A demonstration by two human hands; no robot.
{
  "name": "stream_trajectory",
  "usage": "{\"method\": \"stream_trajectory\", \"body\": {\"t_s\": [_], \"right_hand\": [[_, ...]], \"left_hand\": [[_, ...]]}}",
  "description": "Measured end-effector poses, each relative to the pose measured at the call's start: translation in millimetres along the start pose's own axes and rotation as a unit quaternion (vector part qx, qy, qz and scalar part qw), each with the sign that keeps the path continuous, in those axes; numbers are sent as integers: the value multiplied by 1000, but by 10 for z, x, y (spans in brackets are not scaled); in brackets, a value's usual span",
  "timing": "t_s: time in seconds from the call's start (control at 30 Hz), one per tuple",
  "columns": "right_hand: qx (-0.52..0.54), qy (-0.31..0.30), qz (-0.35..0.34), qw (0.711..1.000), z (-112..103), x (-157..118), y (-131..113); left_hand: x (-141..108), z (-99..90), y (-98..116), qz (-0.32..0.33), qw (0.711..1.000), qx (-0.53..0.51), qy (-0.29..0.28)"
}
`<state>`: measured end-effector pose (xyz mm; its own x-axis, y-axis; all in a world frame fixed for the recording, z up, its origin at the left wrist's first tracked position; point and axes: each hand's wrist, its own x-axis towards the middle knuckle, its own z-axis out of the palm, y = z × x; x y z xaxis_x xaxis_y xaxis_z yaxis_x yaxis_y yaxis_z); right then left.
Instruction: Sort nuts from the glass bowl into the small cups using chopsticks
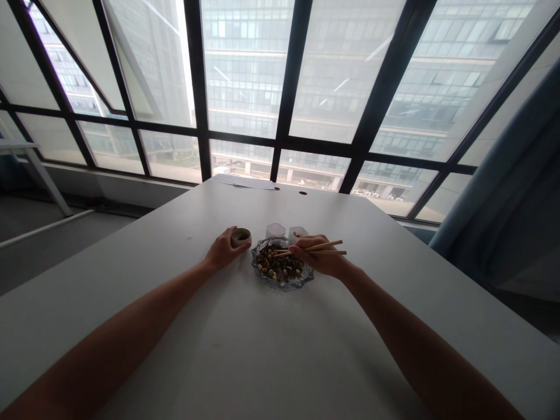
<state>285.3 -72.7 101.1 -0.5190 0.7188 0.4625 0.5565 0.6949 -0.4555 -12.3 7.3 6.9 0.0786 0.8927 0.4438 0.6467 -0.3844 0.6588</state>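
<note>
My left hand (224, 249) is closed round a small round cup (241, 237) that stands on the white table; the cup's inside looks dark. In my right hand (321, 256) is a pair of wooden chopsticks (326, 248), its fingers wrapped round them. Their tips reach over a scalloped glass bowl (284, 286), in among a heap of mixed brown and pale nuts or seeds (280, 265). Whether the tips pinch a piece is too small to tell. Part of the bowl's right rim lies behind my right hand.
Just behind the bowl stand two small clear containers, an apparently plain one (275, 230) and one with some pale pieces (298, 233), partly hidden by my right hand. White sheets (245, 182) lie at the table's far end. A blue curtain (503, 169) hangs at the right.
</note>
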Motion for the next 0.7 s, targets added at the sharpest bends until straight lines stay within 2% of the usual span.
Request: {"method": "stream_trajectory", "body": {"t_s": [0.1,0.4,0.7], "right_hand": [[10,5,-4,1000,20,3,-20],[39,49,45,997,-28,-26,-26],[34,23,65,997,-9,-29,-26]], "left_hand": [[0,0,-7,0,1000,-2,-2],[-4,2,6,-1,1000,0,-2],[-6,-10,19,-1,1000,-2,-6]]}}
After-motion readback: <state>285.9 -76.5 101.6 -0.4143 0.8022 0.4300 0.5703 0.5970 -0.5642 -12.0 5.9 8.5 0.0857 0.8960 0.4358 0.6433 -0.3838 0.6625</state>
